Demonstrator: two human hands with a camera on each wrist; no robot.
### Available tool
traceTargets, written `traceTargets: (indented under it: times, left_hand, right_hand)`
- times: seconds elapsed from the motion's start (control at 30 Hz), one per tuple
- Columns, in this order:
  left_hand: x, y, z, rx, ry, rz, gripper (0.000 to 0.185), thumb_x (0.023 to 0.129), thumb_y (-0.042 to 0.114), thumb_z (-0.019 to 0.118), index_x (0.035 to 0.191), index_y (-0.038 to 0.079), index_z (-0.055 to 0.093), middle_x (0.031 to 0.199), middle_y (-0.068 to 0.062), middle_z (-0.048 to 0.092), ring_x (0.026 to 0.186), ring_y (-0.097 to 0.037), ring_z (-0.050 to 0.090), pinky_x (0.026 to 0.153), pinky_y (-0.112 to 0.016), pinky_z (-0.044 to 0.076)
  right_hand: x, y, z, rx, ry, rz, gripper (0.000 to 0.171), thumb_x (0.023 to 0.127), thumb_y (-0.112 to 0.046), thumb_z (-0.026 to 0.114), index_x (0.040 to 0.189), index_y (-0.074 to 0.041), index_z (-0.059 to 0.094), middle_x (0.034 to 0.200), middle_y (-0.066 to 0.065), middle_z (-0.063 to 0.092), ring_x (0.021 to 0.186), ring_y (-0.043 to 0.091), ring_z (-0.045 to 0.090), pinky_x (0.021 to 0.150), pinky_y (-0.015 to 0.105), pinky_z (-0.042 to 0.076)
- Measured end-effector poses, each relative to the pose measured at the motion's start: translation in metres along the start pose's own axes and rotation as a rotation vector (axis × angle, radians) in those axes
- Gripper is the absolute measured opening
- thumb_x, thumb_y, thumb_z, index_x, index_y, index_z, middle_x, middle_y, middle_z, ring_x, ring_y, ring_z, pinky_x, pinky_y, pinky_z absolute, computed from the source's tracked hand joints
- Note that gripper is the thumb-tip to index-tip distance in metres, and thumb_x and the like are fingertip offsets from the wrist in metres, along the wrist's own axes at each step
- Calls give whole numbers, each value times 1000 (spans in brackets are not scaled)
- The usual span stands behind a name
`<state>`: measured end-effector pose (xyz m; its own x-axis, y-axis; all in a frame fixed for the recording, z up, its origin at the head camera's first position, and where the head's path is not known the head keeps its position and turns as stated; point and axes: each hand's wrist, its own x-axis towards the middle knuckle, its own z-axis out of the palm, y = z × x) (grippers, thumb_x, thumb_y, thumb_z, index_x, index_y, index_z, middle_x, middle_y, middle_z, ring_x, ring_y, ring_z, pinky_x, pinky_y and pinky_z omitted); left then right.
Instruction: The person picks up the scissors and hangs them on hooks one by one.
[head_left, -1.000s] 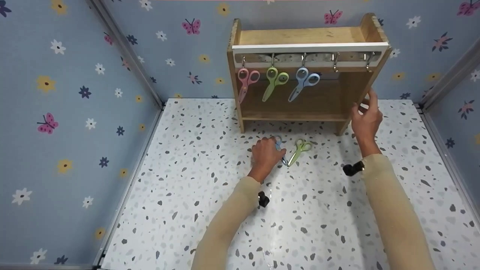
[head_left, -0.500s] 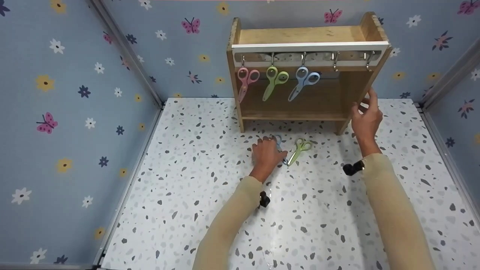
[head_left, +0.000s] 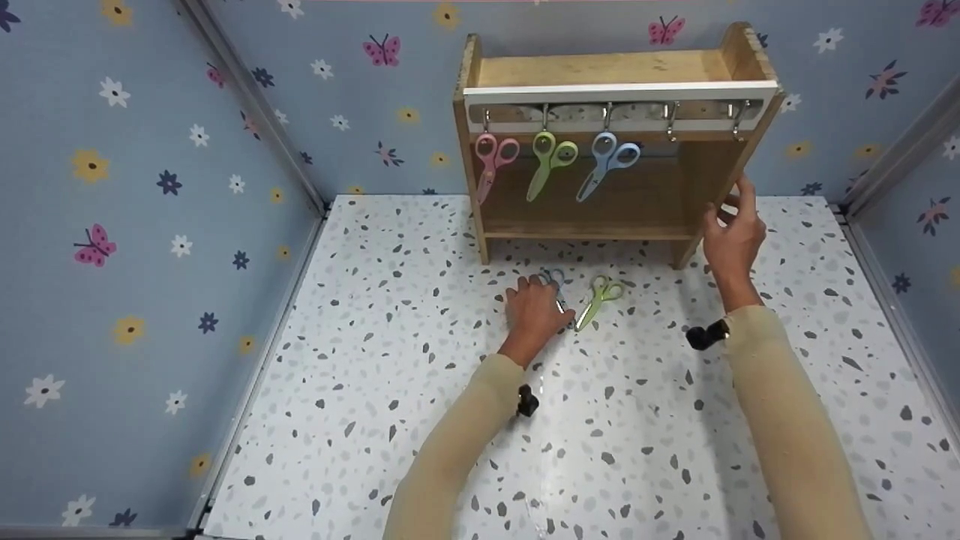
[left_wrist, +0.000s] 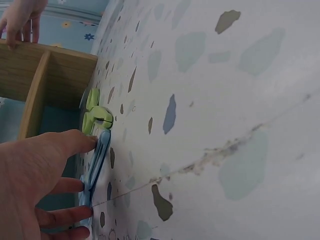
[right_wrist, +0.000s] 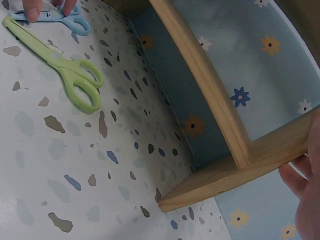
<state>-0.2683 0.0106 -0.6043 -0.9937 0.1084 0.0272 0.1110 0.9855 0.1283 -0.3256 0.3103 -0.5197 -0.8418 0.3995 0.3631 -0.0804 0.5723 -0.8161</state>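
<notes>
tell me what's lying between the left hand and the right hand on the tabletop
Green scissors lie flat between left hand and right hand, seen in the head view.

White terrazzo-look tabletop [head_left: 360, 375] w/ grey and dark flecks fills the lower part of the head view. Taking it as the landmark: blue wallpaper [head_left: 135, 225] rises on its left, back and right sides, printed w/ white, yellow and navy flowers plus pink butterflies. Metal corner strips [head_left: 255, 112] run up where the walls meet (one at the back-left corner, another at the back-right), and a metal edge strip follows the tabletop's left side. A faint scuffed line crosses the surface near its front, approx. centre. Light is even and soft, no hard shadows.
</notes>
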Motion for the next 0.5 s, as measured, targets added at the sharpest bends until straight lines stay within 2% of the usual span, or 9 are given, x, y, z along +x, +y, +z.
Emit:
traceTargets:
  times: [0.23,0.4,0.5]
  left_hand:
    - [0,0,2,-21,-10,33,34,94,49,82,107,18,81,123,-8,79,122,-30,72,104,-53,58]
    - [0,-2,3,-50,20,57,33,96,45,85,111,16,83,122,-9,81,118,-29,75,104,-54,60]
    - [2,-6,9,-91,49,63,22,96,31,85,113,16,84,115,-9,82,111,-30,77,99,-53,61]
  right_hand:
    - [0,1,1,-4,17,-31,58,114,-14,61,170,-22,48,157,17,70,145,33,71,121,53,57]
    - [0,1,1,0,22,-34,59,113,-12,61,170,-22,49,154,20,71,144,34,71,121,54,57]
    - [0,1,1,-5,17,-17,59,113,-13,61,170,-24,48,155,18,71,144,33,71,121,52,57]
